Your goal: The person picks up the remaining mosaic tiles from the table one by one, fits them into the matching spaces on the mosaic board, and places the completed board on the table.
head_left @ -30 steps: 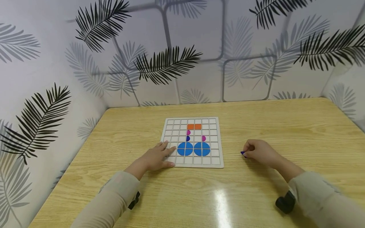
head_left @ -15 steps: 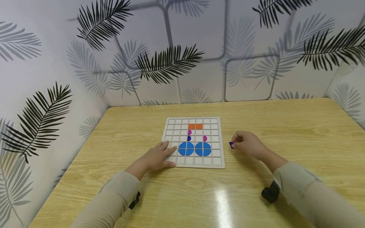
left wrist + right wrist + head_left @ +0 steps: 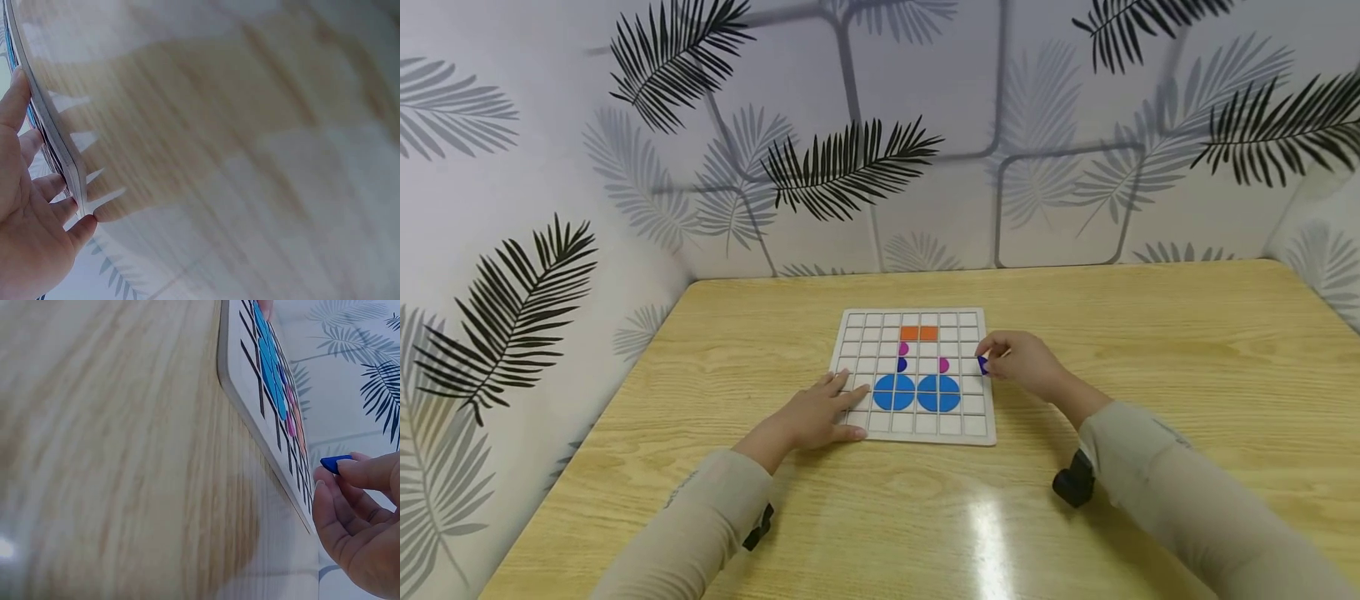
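A white square grid board [image 3: 880, 422] lies on the table, divided into many small cells. Set in it are two blue circles [image 3: 894, 392] made of quarter pieces, two orange squares [image 3: 919, 333], magenta half-circles [image 3: 943, 365] and a dark blue half-circle [image 3: 902, 365]. My left hand [image 3: 820, 414] rests with spread fingers on the board's left front corner; the left wrist view shows its fingertips along the edge. Between thumb and finger, my right hand [image 3: 1026, 364] pinches a small dark blue piece [image 3: 336, 464] at the board's right edge. Fingers partly hide that piece.
The wooden table [image 3: 880, 517] extends around the board on all sides. Behind it stands a wall [image 3: 940, 208] with a leaf pattern. Each wrist wears a black camera [image 3: 1073, 481].
My right hand has moved left and away from me, bringing the dark blue piece from the bare table to the board's right edge. The left hand has stayed on the board.
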`<state>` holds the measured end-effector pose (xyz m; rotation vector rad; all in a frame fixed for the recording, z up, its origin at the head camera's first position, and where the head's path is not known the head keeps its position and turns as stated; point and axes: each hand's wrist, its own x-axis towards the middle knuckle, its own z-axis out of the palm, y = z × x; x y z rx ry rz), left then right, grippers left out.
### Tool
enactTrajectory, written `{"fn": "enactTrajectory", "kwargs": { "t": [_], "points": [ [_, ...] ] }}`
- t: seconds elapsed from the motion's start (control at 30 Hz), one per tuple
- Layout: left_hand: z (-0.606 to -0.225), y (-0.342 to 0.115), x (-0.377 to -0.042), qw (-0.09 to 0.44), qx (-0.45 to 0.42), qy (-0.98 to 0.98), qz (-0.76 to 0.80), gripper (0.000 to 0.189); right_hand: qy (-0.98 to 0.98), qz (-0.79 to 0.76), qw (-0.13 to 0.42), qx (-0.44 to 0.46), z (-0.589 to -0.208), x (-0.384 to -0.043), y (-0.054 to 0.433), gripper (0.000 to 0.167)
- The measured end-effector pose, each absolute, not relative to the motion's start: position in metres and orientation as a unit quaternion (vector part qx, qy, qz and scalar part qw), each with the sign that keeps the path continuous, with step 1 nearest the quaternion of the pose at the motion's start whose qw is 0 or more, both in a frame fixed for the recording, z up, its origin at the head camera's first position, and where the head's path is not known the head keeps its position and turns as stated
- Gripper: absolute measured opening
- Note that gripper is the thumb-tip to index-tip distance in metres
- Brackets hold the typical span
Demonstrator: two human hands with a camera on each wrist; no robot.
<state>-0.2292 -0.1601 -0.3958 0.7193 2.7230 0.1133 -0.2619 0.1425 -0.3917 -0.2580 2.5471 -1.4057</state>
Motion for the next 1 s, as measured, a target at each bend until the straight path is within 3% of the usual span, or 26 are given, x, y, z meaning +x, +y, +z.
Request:
{"fn": "enactTrajectory", "kwargs": {
  "t": [0.33,0.67,1.0],
  "points": [
    [-0.400,-0.162,-0.231,0.164,0.244,0.955,0.036,0.068,0.873,-0.466,0.114,-0.083,-0.387,-0.279,0.130,0.014],
    [-0.394,-0.160,-0.229,0.162,0.253,0.953,0.038,0.067,0.884,-0.451,0.069,-0.097,-0.385,-0.295,0.116,0.012],
    [-0.395,-0.159,-0.229,0.169,0.242,0.955,0.036,0.067,0.887,-0.449,0.072,-0.083,-0.388,-0.304,0.100,0.011]
  ]
}}
